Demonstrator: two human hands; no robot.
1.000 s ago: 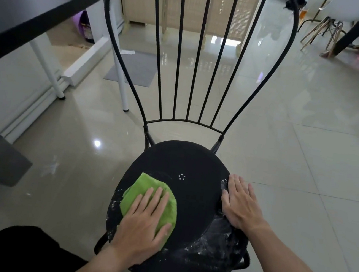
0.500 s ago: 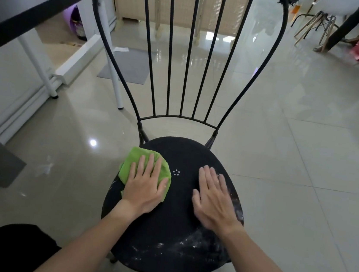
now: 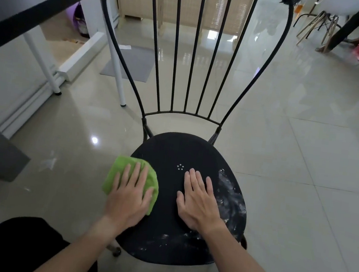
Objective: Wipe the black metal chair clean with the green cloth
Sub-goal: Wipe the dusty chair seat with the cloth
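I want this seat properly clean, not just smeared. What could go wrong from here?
1. The green cloth under the left hand hangs over the seat's left edge, so it may slip off.
2. White residue sits along the right and front of the black metal chair seat; the right hand lies flat beside it and could smear it.
3. Wiped residue may fall onto the tiled floor.
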